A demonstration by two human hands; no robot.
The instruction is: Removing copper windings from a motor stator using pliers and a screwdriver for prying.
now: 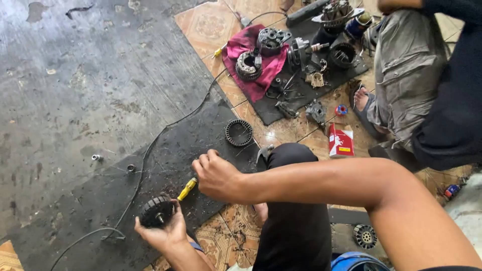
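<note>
The left hand lies palm up low over the near edge of a black rubber mat on the floor, its fingers curled round a dark, ribbed rotor. The rotor's short metal shaft is its long axis and points up and towards the camera, so one round end face shows. The right hand hovers just above and to the right of it, fingers closed in a loose fist; a yellow-handled screwdriver shows just beside its knuckles, slanting down-left towards the rotor, but whether the hand grips it cannot be told. The mat around both hands is mostly bare, with open room to the left and ahead across the grey concrete floor, where only a small metal bush and a ring lie. A thin black cable runs across the mat and curls past the left hand. A round slotted ring sits near the mat's far right edge. To the right the person's own black-trousered knee closes the space. Further off, a magenta cloth carries motor parts, a red carton rests on the tiles, and another person in grey trousers sits there.
</note>
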